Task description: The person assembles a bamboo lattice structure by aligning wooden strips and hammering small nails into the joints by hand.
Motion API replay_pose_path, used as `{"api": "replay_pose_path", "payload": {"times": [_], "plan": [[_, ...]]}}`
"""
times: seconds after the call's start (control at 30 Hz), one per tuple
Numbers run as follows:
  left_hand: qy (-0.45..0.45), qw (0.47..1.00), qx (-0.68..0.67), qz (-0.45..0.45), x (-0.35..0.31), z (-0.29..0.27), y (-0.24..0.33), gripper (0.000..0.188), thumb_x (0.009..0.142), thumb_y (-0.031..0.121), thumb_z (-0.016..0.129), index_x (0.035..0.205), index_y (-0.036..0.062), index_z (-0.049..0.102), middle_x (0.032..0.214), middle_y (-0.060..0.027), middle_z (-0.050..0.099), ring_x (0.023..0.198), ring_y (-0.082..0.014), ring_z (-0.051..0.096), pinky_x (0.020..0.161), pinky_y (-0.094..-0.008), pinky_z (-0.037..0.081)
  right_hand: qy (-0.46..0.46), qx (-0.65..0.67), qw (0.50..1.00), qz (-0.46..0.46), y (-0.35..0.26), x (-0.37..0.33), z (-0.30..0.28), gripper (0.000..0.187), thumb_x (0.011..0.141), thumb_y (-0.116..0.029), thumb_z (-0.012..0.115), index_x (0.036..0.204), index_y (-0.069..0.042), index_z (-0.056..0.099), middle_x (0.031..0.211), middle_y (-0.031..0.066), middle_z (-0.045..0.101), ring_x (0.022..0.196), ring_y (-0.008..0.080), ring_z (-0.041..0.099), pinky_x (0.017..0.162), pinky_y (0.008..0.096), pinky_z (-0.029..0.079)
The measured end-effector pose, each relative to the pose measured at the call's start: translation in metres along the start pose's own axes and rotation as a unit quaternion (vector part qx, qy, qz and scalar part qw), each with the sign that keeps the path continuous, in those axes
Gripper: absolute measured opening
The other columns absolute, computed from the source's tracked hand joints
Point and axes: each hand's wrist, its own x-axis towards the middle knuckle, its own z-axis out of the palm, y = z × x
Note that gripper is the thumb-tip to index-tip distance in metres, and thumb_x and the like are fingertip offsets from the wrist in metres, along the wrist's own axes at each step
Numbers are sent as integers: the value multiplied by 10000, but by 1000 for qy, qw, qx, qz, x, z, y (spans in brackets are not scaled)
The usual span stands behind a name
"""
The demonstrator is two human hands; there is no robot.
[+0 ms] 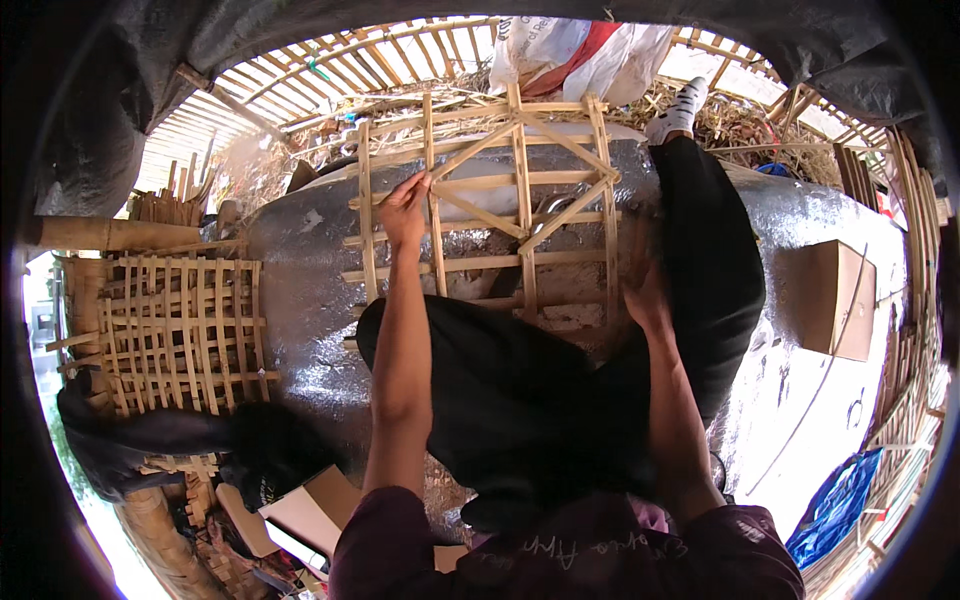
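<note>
A lattice panel of flat bamboo strips (525,190) stands tilted before my legs, with slanting strips forming a diamond in its upper right part. My left hand (403,210) is closed, fingertips pinching at an upright strip left of the diamond. My right hand (648,298) is low beside the panel's right edge, next to my right leg. Its fingers are dark and blurred, so I cannot tell whether they touch the panel. My black-trousered legs (710,260) lie around the panel, the right one stretched forward in a spotted white sock (678,110).
A silvery sheet (310,240) covers the surface under me. A woven bamboo lattice (185,335) stands at the left. Cardboard boxes lie at the right (852,300) and lower left (315,510). A white sack (600,60) and straw (740,125) are at the far side, against a slatted fence.
</note>
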Motion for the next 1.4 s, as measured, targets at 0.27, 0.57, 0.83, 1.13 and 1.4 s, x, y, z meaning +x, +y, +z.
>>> {"api": "replay_pose_path", "payload": {"times": [0.27,0.57,0.83,1.13,1.4], "plan": [[6,999,49,12,1,3,-24,219,895,129,692,1087,25,712,936,-48,717,804,-70,616,723,-208,485,-19,-42,999,27,9,2,2,382,749,-147,672,1072,17,551,952,232,631,916,386,623,788,431,481],[-24,999,40,21,-6,12,-14,248,874,100,708,1119,62,708,936,-53,724,820,-64,628,734,-226,501,-34,-42,998,45,-5,0,-9,411,746,-156,666,1105,9,554,1011,239,640,974,408,616,837,446,479],[29,994,89,55,-4,11,-28,189,821,71,745,1000,17,718,897,-93,733,790,-117,678,740,-253,527,-62,-13,997,54,-14,0,-18,505,726,-160,676,1175,26,540,1089,275,617,1050,433,584,887,451,462],[25,981,177,81,-9,10,-26,174,786,129,778,904,11,731,825,-107,718,740,-169,684,701,-282,524,5,8,1000,30,-10,4,-12,534,764,-181,675,1226,23,504,1058,231,617,1000,385,606,856,434,476],[27,975,137,171,-10,9,-36,128,780,48,749,907,48,734,825,-102,691,743,-188,679,668,-289,524,14,348,926,144,-6,-5,-8,353,955,-258,551,1234,-48,504,815,-2,478,671,89,474,593,256,445]]}}
